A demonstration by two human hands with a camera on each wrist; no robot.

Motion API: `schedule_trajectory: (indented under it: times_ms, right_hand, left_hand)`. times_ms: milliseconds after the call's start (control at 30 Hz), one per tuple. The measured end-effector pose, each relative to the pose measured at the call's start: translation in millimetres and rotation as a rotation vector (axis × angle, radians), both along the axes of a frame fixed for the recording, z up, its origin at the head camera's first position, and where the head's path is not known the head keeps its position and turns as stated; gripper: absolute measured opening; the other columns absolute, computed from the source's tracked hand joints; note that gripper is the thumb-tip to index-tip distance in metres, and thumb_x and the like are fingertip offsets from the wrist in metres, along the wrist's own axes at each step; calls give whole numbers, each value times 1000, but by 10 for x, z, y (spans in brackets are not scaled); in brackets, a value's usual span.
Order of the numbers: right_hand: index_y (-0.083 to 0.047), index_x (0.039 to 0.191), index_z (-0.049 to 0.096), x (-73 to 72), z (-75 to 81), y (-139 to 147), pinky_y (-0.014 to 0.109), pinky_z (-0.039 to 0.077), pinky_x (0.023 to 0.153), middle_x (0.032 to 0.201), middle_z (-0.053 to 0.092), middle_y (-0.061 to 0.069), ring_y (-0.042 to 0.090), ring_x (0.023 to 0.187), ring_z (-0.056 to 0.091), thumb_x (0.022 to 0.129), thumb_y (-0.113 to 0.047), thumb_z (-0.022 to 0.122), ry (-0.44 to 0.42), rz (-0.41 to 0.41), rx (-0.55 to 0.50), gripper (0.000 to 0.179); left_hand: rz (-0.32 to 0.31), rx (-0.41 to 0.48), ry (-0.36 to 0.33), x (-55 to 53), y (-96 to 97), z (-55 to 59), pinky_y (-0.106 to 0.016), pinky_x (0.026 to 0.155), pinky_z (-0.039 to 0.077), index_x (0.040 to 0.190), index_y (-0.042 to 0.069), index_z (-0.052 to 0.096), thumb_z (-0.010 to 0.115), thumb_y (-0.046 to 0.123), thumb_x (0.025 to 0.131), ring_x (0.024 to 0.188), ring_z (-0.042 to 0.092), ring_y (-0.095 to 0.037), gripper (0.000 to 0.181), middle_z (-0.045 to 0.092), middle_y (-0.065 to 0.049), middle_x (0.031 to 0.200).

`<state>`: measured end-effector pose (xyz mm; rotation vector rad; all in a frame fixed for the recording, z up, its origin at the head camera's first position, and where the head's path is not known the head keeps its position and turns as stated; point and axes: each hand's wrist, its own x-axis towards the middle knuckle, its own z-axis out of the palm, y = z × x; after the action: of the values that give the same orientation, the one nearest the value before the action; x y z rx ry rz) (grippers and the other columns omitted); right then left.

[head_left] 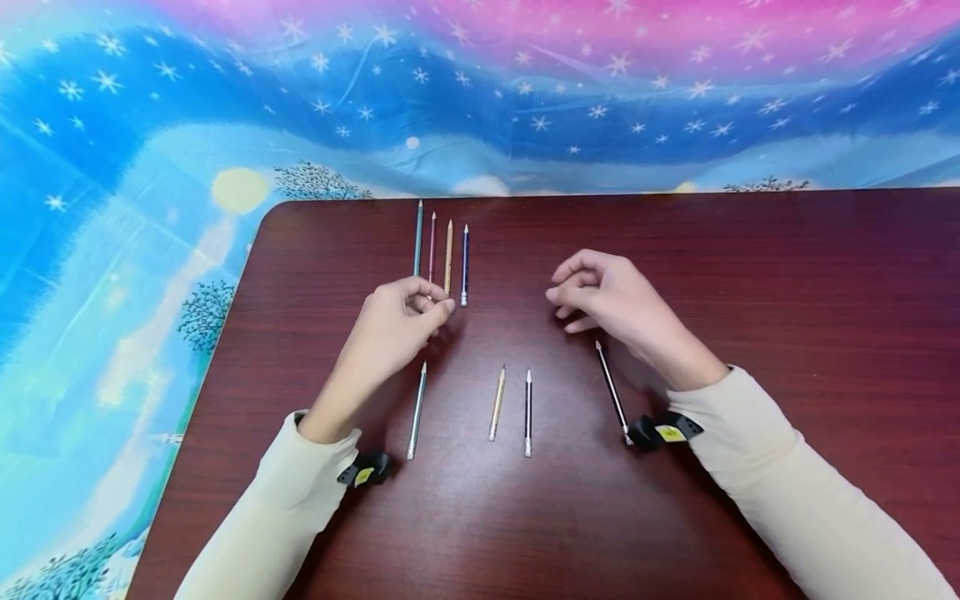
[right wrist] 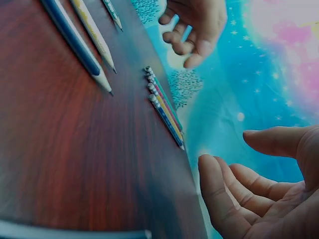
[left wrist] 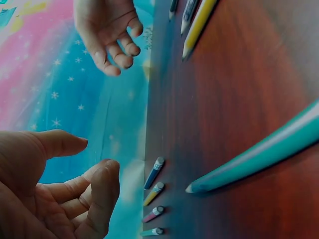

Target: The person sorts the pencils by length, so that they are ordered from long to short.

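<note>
My left hand (head_left: 393,321) hovers with loosely bent fingers over the near ends of a far row of pencils: teal (head_left: 417,242), pink (head_left: 432,242), yellow (head_left: 449,250) and dark blue (head_left: 466,262). The left wrist view shows a gap between its thumb and fingers, with nothing held. Across from it, my right hand (head_left: 611,296) is raised, relaxed and bare, just beyond the tip of a slanted dark pencil (head_left: 613,392). Nearer me lie a green pencil (head_left: 417,408) below the left hand, a gold-yellow pencil (head_left: 497,404) and another dark pencil (head_left: 528,412).
Everything lies on a dark red-brown wooden table (head_left: 787,292) with a rounded far-left corner. A blue and pink cloth (head_left: 487,100) with snowflakes hangs behind it and along the left side. Pencil tips point away from me.
</note>
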<state>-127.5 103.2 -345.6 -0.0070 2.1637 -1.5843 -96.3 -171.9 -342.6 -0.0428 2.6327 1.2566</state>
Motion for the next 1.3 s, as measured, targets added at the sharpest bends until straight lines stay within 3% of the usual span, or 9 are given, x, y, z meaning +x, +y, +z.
schedule_trajectory:
  times_ms: [133, 433, 667, 967, 1300]
  right_hand:
    - [6, 124, 57, 159, 17, 178, 31, 65, 71, 96, 74, 9, 18, 84, 73, 100, -13, 69, 18, 5, 29, 32]
    - [8, 122, 58, 527, -120, 448, 34, 66, 71, 96, 72, 8, 11, 81, 71, 98, -9, 69, 33, 24, 34, 32]
    - [6, 119, 61, 757, -171, 604, 34, 65, 67, 95, 69, 14, 10, 77, 69, 97, -12, 73, 42, 26, 105, 30]
    - [5, 116, 62, 915, -243, 703, 33, 64, 63, 90, 67, 10, 7, 74, 67, 95, -12, 76, 44, 11, 144, 31]
    - [4, 116, 64, 969, -293, 658, 31, 63, 61, 85, 67, 8, 6, 71, 65, 92, -7, 78, 80, 18, 174, 30]
  left_hand:
    - [-3, 85, -29, 169, -54, -25, -28, 63, 58, 109, 12, 72, 69, 22, 97, 74, 72, -32, 16, 73, -12, 90]
    - [40, 110, -96, 505, -186, -117, -21, 61, 50, 112, 10, 72, 74, 18, 93, 73, 67, -21, 20, 72, -5, 89]
    - [70, 161, -148, 718, -249, -178, -22, 63, 55, 117, 4, 71, 79, 17, 91, 73, 66, -16, 30, 72, -7, 94]
    - [108, 145, -167, 867, -316, -229, -21, 63, 54, 118, 3, 69, 83, 15, 90, 72, 65, -10, 33, 72, -7, 93]
    - [142, 19, -163, 971, -328, -296, -21, 67, 51, 116, 10, 71, 84, 16, 88, 81, 68, -10, 31, 72, -4, 100]
